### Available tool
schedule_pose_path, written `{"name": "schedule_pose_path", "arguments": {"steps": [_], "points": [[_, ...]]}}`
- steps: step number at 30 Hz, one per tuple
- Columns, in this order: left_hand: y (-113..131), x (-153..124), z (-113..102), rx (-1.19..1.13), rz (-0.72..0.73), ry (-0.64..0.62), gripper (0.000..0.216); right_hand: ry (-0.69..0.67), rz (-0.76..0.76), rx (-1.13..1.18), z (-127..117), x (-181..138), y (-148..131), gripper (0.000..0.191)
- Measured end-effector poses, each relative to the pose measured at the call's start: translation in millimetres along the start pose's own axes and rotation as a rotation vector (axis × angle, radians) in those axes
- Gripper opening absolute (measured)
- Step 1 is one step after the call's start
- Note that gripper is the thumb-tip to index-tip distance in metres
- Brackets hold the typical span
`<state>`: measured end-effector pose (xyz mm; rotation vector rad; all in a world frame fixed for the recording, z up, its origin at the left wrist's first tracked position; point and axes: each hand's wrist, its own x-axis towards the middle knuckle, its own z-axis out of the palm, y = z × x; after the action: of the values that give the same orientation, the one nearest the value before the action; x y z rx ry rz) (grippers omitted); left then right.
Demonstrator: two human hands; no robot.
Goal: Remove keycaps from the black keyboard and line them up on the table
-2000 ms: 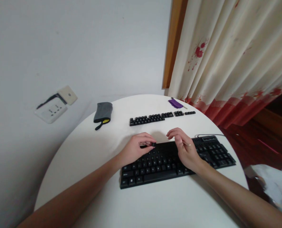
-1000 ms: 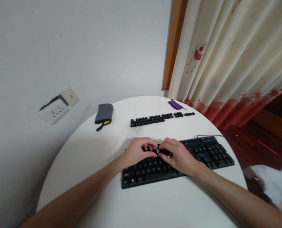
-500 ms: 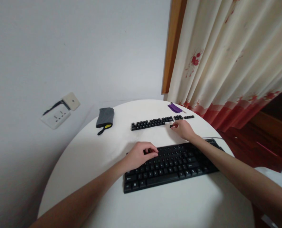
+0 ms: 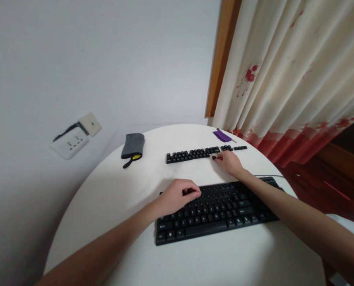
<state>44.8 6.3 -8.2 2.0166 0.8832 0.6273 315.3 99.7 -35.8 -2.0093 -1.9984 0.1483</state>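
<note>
A black keyboard (image 4: 221, 210) lies on the round white table (image 4: 129, 222) in front of me. My left hand (image 4: 177, 196) rests curled on the keyboard's upper left rows, fingers bent over the keys; whatever is under them is hidden. My right hand (image 4: 229, 162) reaches to the far side of the table and pinches a small black keycap (image 4: 214, 157) just below a row of loose black keycaps (image 4: 193, 154). Two shorter groups of keycaps (image 4: 235, 148) lie at the right end of that row.
A grey pouch with a yellow patch (image 4: 132, 146) lies at the table's far left. A purple tool (image 4: 223, 136) sits at the far edge by the cream and red curtain (image 4: 284, 79). A wall socket (image 4: 71, 141) is on the white wall at the left.
My right hand left the keyboard, where both hands worked at one key, and reached out to the loose keycap row with a keycap. My left hand stayed on the keyboard.
</note>
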Motion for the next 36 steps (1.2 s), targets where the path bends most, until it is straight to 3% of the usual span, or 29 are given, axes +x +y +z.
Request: {"name": "schedule_pose_path", "arguments": {"steps": [32,36], "points": [[-1,1,-1,0.037,0.059,-0.040,0.023,0.051,-0.022,0.031,-7,9,-14,0.015],[-1,1,-1,0.040,0.062,-0.040,0.023,0.124,-0.010,0.109,-29,-2,-18,0.039]]}}
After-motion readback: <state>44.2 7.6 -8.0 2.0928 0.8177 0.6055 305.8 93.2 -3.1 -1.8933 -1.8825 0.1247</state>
